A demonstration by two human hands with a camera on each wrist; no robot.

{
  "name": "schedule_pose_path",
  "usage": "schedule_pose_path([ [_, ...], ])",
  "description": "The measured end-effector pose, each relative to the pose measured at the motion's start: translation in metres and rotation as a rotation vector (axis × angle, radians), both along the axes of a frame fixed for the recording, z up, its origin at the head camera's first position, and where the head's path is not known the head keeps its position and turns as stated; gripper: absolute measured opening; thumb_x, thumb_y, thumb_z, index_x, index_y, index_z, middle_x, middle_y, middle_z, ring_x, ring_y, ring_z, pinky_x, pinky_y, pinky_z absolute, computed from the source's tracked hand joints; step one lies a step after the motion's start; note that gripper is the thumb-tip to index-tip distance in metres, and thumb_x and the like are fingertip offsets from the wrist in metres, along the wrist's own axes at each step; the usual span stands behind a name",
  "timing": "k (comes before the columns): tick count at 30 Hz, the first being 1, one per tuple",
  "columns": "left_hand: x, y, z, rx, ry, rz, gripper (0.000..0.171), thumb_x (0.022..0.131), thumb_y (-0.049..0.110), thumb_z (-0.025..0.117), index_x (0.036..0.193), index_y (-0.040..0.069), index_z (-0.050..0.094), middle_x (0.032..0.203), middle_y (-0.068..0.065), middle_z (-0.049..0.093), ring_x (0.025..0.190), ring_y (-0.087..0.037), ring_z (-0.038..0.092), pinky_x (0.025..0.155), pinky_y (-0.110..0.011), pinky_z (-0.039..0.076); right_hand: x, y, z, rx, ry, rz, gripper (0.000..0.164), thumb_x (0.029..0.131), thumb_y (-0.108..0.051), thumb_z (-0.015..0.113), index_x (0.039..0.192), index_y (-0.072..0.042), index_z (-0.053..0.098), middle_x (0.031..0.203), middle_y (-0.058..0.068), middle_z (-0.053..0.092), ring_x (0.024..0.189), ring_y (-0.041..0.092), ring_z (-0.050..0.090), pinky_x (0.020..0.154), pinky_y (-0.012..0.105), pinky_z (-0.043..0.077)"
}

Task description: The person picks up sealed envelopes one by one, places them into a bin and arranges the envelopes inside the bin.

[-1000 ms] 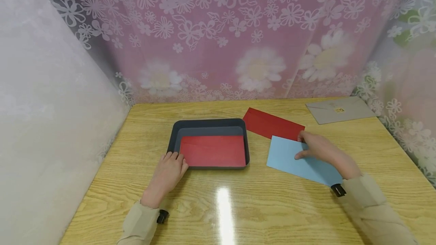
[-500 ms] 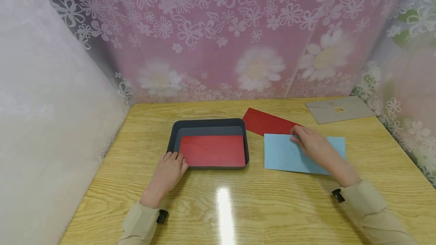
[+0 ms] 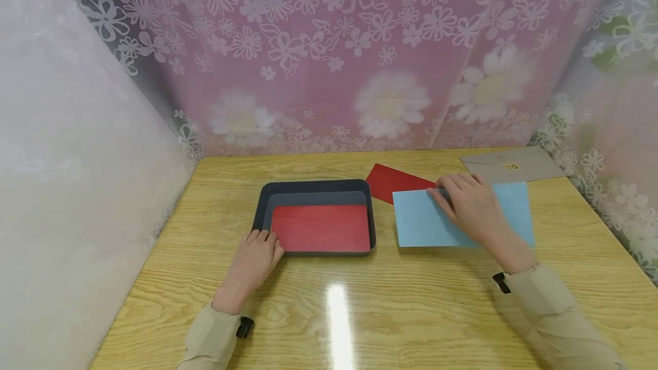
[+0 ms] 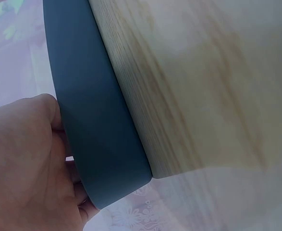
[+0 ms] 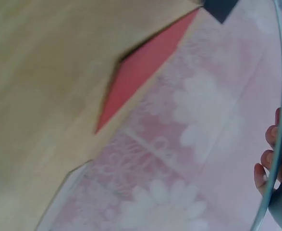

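Observation:
My left hand (image 3: 252, 264) grips the front left corner of a dark grey tray (image 3: 313, 185). In the left wrist view its fingers reach around the tray wall (image 4: 92, 106). A red envelope (image 3: 321, 228) lies inside the tray, toward the front. Above the table at right, my right hand (image 3: 475, 210) pinches a light blue envelope (image 3: 418, 218) by its far edge, thumb on the near face. Seen nearly edge-on in the right wrist view, the blue envelope (image 5: 281, 96) has fingertips behind it. A second red envelope (image 3: 394, 183) lies behind it, partly covered.
A grey envelope (image 3: 514, 165) with a small yellow sticker lies at the back right of the wooden table (image 3: 288, 313). Floral cloth (image 3: 319, 73) hangs along the back and right, and a pale sheet (image 3: 87, 159) stands at the left.
The blue envelope has turned from slanted to nearly level and risen off the table, its far edge now in my right hand's pinch. My left hand and the tray have stayed put.

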State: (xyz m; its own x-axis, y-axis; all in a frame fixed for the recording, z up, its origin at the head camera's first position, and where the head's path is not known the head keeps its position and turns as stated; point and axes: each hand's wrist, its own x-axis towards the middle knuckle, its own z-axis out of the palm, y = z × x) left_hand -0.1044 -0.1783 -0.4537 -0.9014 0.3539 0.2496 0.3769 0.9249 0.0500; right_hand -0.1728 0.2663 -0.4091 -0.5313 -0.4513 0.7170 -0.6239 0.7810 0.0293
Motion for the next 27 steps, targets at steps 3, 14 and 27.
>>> schedule_pose_path([
  [3, 0.0, 0.0, 0.0, 0.004, 0.004, 0.001, 0.027, 0.1, 0.015, 0.057, 0.075, 0.009, 0.051, 0.074, -0.006, 0.048, 0.071, -0.024, 0.043, 0.069, -0.035, 0.035, -0.001, -0.012, 0.012, -0.014, 0.01, -0.019, 0.045, 0.106, -0.045, 0.047, 0.094, -0.003, 0.061, 0.083, 0.011, 0.066, 0.077, 0.033, 0.062, 0.072, 0.047, 0.042],
  [14, -0.001, -0.001, -0.001, -0.003, 0.014, 0.003, 0.025, 0.1, 0.015, 0.057, 0.077, 0.009, 0.053, 0.075, -0.006, 0.049, 0.071, -0.025, 0.043, 0.069, -0.035, 0.036, -0.007, -0.082, 0.044, -0.147, -0.094, 0.045, 0.018, 0.096, -0.021, 0.069, 0.097, -0.003, 0.064, 0.089, 0.013, 0.067, 0.084, 0.033, 0.063, 0.082, 0.052, 0.047],
  [27, 0.001, -0.001, -0.001, 0.009, 0.013, -0.009, 0.025, 0.1, 0.013, 0.058, 0.077, 0.008, 0.052, 0.075, -0.006, 0.047, 0.072, -0.024, 0.04, 0.07, -0.036, 0.035, -0.006, -0.162, 0.046, -0.359, -0.305, 0.322, 0.018, 0.102, 0.001, 0.053, 0.119, 0.004, 0.059, 0.113, 0.017, 0.063, 0.099, 0.029, 0.057, 0.084, 0.043, 0.048],
])
